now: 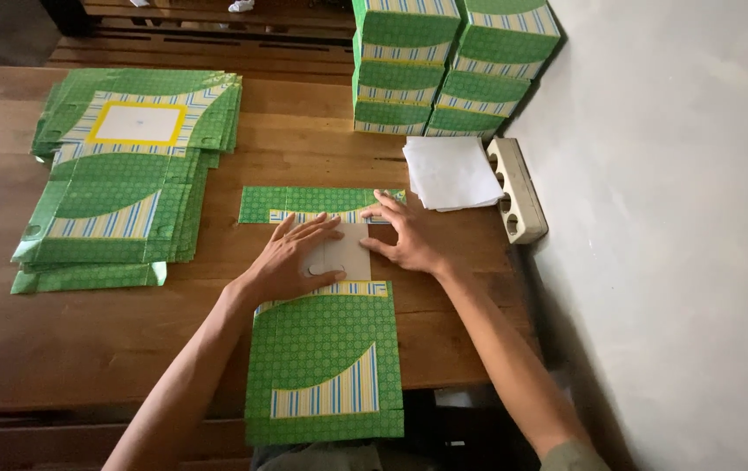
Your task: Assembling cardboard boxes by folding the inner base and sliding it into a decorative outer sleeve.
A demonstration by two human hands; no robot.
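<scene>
Carton blank (326,349) lies on wooden table (86,349) by grey wall (670,262); both hands (295,257) flat, fingers spread.

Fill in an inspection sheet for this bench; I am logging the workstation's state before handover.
Surface: wooden table, planks bare in front.
Job's things: flat green box blank lying open, white sheet on its window panel.
Clutter: stack of flat blanks at left; folded green boxes stacked at the back; pile of white sheets; power strip at the table's right edge.
Grippers: left hand and right hand press flat on the white sheet.
Cables: nothing seen.
Surroundings: grey floor at right; wooden bench behind.
</scene>
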